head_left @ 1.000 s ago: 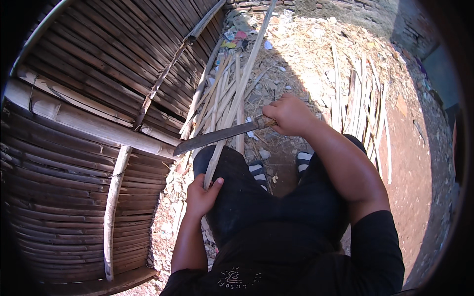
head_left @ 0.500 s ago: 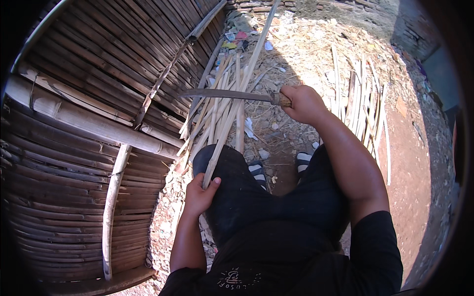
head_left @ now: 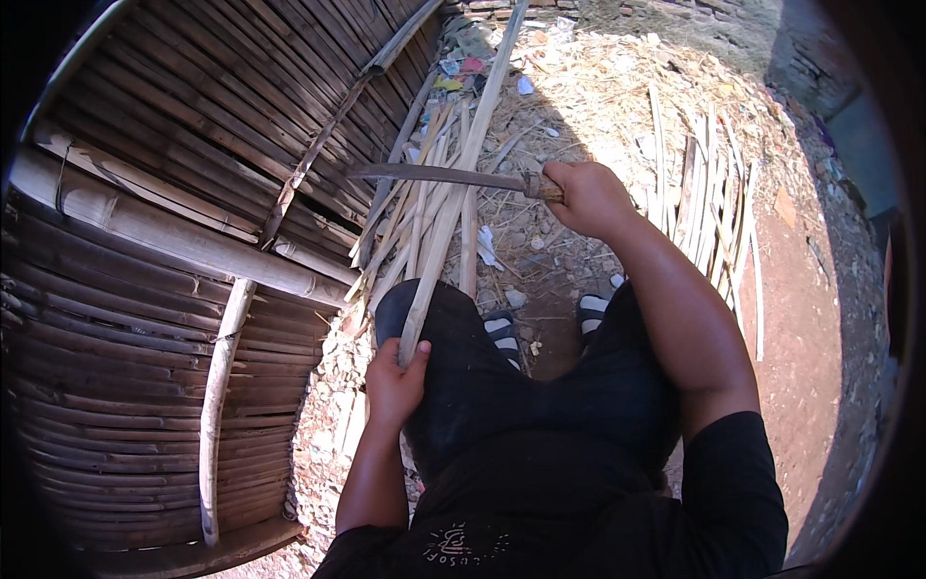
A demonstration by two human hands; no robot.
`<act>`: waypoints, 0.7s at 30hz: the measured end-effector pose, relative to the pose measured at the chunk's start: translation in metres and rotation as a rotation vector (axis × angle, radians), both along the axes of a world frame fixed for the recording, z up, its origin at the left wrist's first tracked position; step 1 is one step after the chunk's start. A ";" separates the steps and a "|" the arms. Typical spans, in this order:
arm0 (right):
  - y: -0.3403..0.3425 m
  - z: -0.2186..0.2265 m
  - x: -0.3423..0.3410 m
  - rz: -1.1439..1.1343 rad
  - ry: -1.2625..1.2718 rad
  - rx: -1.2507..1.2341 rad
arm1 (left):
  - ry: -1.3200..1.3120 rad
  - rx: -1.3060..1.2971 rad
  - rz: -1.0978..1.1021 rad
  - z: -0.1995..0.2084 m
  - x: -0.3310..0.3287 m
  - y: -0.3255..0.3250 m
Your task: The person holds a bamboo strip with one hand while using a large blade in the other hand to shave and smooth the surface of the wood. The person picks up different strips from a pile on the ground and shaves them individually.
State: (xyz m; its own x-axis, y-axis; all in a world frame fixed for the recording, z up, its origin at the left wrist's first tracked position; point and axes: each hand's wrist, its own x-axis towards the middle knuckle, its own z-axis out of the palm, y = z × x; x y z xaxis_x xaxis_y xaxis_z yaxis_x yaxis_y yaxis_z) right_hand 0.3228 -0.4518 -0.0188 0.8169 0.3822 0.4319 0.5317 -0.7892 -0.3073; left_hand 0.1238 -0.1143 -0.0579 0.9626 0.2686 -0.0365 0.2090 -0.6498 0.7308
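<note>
My left hand (head_left: 396, 379) is closed round the near end of a long, pale bamboo strip (head_left: 442, 232). The strip lies over my left thigh and slants away toward the far wall. In my right hand (head_left: 590, 200) is the wooden handle of a machete (head_left: 439, 174). Its long dark blade points left and crosses the bamboo strip about midway; whether edge and strip touch, I cannot tell. Beneath the held strip lies a loose pile of bamboo strips (head_left: 421, 207) on the ground.
A slatted bamboo wall (head_left: 145, 232) with thick poles stands close on the left. More bamboo strips (head_left: 712, 193) lie in a bundle at the right. Rubble, shavings and scraps of litter (head_left: 472, 66) cover the ground ahead, up to a brick wall (head_left: 666, 17). My sandalled feet (head_left: 503, 333) are between.
The bamboo strip has turned slightly, its broader face now showing, and its far end has shifted a little left. The machete has moved slightly left and up in the picture.
</note>
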 end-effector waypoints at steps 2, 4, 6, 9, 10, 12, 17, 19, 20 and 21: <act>-0.002 0.001 -0.002 0.012 0.007 -0.020 | -0.014 0.004 -0.001 -0.003 -0.001 0.001; 0.000 0.001 -0.003 0.105 0.018 -0.085 | -0.041 0.003 -0.025 -0.007 -0.001 0.004; 0.009 0.000 -0.009 0.225 0.010 -0.159 | -0.032 0.012 -0.042 -0.006 -0.002 0.003; 0.020 -0.003 -0.010 0.356 -0.077 -0.206 | -0.020 0.012 -0.048 -0.001 -0.002 0.003; 0.020 -0.002 -0.010 0.356 -0.079 -0.211 | -0.046 -0.011 -0.044 -0.004 -0.002 0.003; 0.021 0.001 -0.007 0.279 -0.023 -0.190 | -0.060 -0.010 -0.026 -0.005 -0.003 0.003; -0.003 0.004 0.003 -0.073 0.142 0.010 | -0.003 0.036 -0.009 0.001 0.000 0.001; -0.007 0.007 0.001 -0.045 0.137 -0.022 | 0.013 0.060 -0.031 0.003 0.001 0.001; -0.006 0.003 0.000 0.001 0.094 -0.030 | 0.023 0.074 -0.041 0.004 0.001 0.001; -0.006 0.001 -0.001 0.047 0.051 -0.039 | 0.027 0.067 -0.042 0.004 0.001 0.000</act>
